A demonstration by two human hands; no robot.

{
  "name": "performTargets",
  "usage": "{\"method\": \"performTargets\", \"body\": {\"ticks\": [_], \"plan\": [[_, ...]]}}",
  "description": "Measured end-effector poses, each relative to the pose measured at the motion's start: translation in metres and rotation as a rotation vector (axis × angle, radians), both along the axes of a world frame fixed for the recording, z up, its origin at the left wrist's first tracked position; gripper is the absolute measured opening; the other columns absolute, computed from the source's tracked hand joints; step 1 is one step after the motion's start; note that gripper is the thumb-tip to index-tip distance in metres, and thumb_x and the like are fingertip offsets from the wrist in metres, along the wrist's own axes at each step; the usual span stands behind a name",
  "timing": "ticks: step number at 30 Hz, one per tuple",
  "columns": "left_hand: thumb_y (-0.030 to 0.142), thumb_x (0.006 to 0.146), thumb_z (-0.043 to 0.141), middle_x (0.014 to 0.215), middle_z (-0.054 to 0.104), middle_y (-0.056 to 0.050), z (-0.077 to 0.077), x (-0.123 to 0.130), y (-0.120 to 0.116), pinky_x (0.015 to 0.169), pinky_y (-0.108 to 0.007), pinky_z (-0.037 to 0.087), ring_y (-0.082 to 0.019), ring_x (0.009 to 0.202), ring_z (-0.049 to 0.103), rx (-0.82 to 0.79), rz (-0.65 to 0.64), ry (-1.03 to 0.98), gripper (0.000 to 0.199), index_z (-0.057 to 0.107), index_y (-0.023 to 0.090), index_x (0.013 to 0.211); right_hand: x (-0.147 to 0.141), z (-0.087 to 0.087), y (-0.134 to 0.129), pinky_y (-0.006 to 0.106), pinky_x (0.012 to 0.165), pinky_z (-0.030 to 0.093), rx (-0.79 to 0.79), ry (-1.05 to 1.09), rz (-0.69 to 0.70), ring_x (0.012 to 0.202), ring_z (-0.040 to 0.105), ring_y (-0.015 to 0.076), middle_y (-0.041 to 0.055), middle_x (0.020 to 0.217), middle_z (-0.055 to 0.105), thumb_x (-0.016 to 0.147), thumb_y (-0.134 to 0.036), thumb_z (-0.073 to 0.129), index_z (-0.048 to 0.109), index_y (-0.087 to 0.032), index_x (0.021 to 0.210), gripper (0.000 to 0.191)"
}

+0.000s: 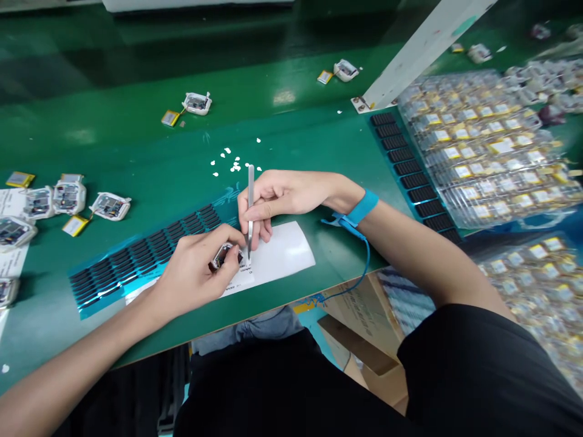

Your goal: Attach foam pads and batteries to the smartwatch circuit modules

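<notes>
the small white-cased circuit module point(224, 257) sits in the left hand point(194, 271), its fingers curled closed around it, just above a white paper sheet point(277, 258) on the green bench mat point(113, 159). the right hand point(271, 198) is pinched closed on steel tweezers point(250, 206), held nearly upright, their tips at the module's edge; whether they grip anything there is too small to tell. risk: a slip of the tips could scratch the board or damage a fine connection, most likely through excess pressure or the module turning in the left fingers. loose white flecks point(232, 162) lie on the mat beyond the hands and could foul the board if drawn in. a blue-backed sheet of black pads point(141, 255) runs just beside the left wrist and could snag it. a blue wrist strap point(359, 209) circles the right wrist, its cord point(350, 292) running over the bench edge; a taut cord could tug the arm. open modules point(68, 197) with yellow-labelled pouch cells point(170, 118) lie to the left and far side. stacked trays of cells point(483, 145) crowd the right side.
</notes>
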State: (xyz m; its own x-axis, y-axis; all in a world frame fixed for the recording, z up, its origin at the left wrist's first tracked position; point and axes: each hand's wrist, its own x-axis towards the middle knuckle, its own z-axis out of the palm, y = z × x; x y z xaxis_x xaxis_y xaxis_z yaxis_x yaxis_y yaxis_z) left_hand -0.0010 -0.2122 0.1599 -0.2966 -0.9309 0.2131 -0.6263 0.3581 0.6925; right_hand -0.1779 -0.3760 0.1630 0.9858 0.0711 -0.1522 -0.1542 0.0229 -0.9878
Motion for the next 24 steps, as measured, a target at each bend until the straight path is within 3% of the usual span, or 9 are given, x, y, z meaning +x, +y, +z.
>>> {"method": "performTargets", "body": {"ticks": [5,8,11,16,20,24], "plan": [[0.015,0.093,0.05,0.057,0.052,0.008,0.001,0.003,0.0,0.044,-0.02,0.031,-0.007,0.041,0.04,0.187,0.056,0.126,0.009,0.058,0.02,0.095,-0.002,0.005,0.0,0.018,0.067,0.057,0.015,-0.104,-0.098,0.074,0.071,0.0096,0.0105,0.09,0.076,0.101,-0.043,0.056,0.065,-0.008,0.098,0.036],[0.018,0.092,0.048,0.058,0.05,0.007,0.004,0.005,-0.003,0.038,-0.02,0.031,-0.007,0.039,0.039,0.438,0.104,0.403,0.01,0.058,0.021,0.091,0.0,0.011,0.012,0.014,0.062,0.055,0.04,-0.192,-0.29,0.071,0.071,0.009,0.0074,0.084,0.075,0.1,-0.044,0.057,0.059,-0.011,0.098,0.033],[0.016,0.083,0.053,0.059,0.055,0.005,0.011,0.008,-0.007,0.033,-0.019,0.032,-0.008,0.036,0.044,0.647,0.105,0.663,0.006,0.057,0.02,0.083,0.004,0.017,0.027,0.011,0.057,0.052,0.001,-0.171,-0.412,0.07,0.072,0.0082,0.0045,0.084,0.075,0.1,-0.047,0.055,0.056,-0.014,0.098,0.033],[0.01,0.074,0.063,0.064,0.062,0.002,0.015,0.011,-0.012,0.04,-0.019,0.045,-0.012,0.046,0.06,0.619,0.087,0.765,0.018,0.063,0.017,0.09,0.009,0.02,0.039,0.015,0.056,0.056,-0.061,-0.194,-0.522,0.067,0.073,0.0104,0.0046,0.083,0.075,0.098,-0.051,0.054,0.055,-0.015,0.094,0.036],[0.012,0.08,0.062,0.055,0.061,0.001,0.015,0.009,-0.009,0.039,-0.02,0.044,-0.013,0.044,0.058,0.614,0.06,0.746,0.02,0.067,0.015,0.099,0.009,0.018,0.039,0.019,0.062,0.061,-0.082,-0.229,-0.55,0.068,0.074,0.0122,0.0041,0.079,0.075,0.098,-0.049,0.056,0.057,-0.014,0.092,0.036],[0.01,0.077,0.065,0.059,0.058,0.001,0.018,0.006,-0.007,0.039,-0.02,0.043,-0.011,0.045,0.055,0.567,0.068,0.753,0.021,0.071,0.015,0.096,0.009,0.016,0.037,0.021,0.062,0.063,-0.094,-0.25,-0.548,0.067,0.074,0.0137,0.0049,0.078,0.075,0.098,-0.046,0.057,0.058,-0.013,0.092,0.034]]}}
